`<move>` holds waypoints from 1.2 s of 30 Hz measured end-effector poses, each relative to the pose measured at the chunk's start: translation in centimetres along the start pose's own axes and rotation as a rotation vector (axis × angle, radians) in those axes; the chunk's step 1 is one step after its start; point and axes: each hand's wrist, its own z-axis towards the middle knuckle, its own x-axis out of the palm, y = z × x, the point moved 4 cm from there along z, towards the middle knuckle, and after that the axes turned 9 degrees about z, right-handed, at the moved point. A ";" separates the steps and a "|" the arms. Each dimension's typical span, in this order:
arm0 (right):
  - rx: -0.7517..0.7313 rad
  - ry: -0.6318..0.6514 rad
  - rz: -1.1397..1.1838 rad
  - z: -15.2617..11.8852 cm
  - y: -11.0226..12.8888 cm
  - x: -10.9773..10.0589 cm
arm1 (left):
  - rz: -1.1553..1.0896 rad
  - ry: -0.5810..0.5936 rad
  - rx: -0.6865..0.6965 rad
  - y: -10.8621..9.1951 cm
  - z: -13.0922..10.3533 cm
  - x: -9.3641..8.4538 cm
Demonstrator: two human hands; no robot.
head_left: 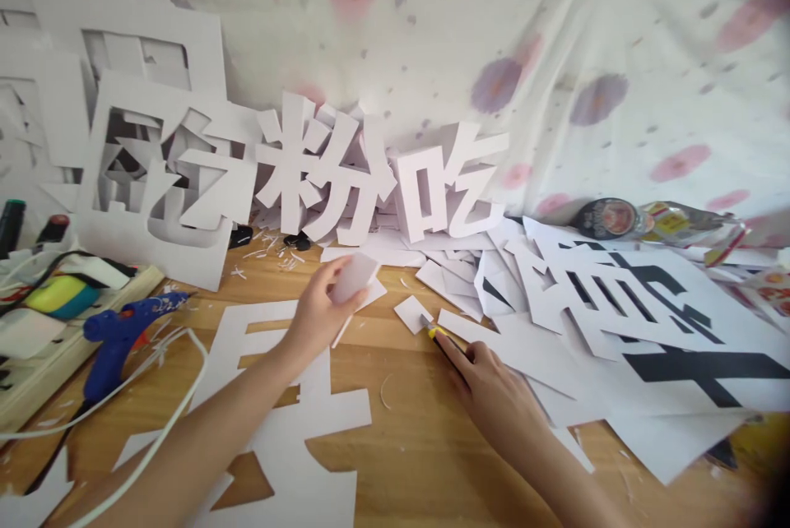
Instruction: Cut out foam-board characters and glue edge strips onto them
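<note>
My left hand (321, 302) pinches a small white foam board piece (356, 277), raised a little above the table. Another white piece partly shows behind it. In my right hand (487, 376) is a utility knife (445, 340) with a yellow tip, its blade pointing away from me. That blade touches or lies just over a small white square (412, 315) on the wood. Under my left forearm lies a large white cut-out character (290, 413), partly covered by the arm.
Raised white characters (324, 174) stand at the back beside cut-out sheets (210, 113). A blue glue gun (114, 339) with its cord lies left, near a power strip (37, 363). Paper scraps and printed sheets (666, 306) cover the right. A bottle (654, 220) lies by the curtain.
</note>
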 end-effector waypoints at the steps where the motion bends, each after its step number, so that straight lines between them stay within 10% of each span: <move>1: -0.007 -0.018 -0.009 0.1 0.1 0.3 | -0.100 -0.022 -0.086 0.2 0.5 -1.1; 8: -0.116 -0.203 0.078 0.8 2.6 -0.7 | -0.321 -0.007 -0.329 1.9 0.8 -6.7; 17: -0.470 0.258 0.487 0.7 12.8 -1.2 | -0.108 -0.016 -0.349 5.6 -0.1 -9.0; 36: -0.641 0.120 0.214 9.1 8.3 0.4 | -0.500 -0.041 -0.338 6.2 -0.3 -8.1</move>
